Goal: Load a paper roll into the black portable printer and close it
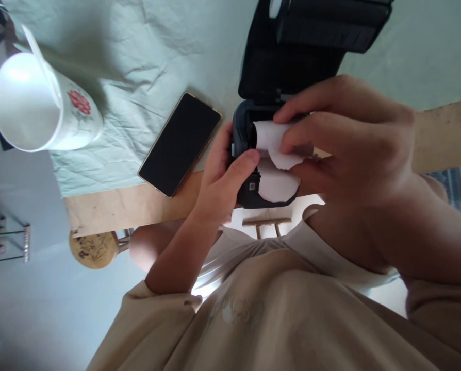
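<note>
My left hand (218, 180) grips a small dark device (241, 126) from its left side, thumb lying across the front. My right hand (350, 139) comes in from the right and pinches a torn strip of white paper (271, 136) at the device's open top. A second patch of white paper (277, 186) lies on the device's lower face. Both hands hold the device above the near edge of the wooden table (130, 203), close to my chest.
A black phone (180, 144) lies screen-up on the pale green cloth (157, 46). A white flowered mug (40, 108) stands at the far left. A black case (292, 56) sits just behind the device. A round wooden stool (93, 249) stands on the floor below.
</note>
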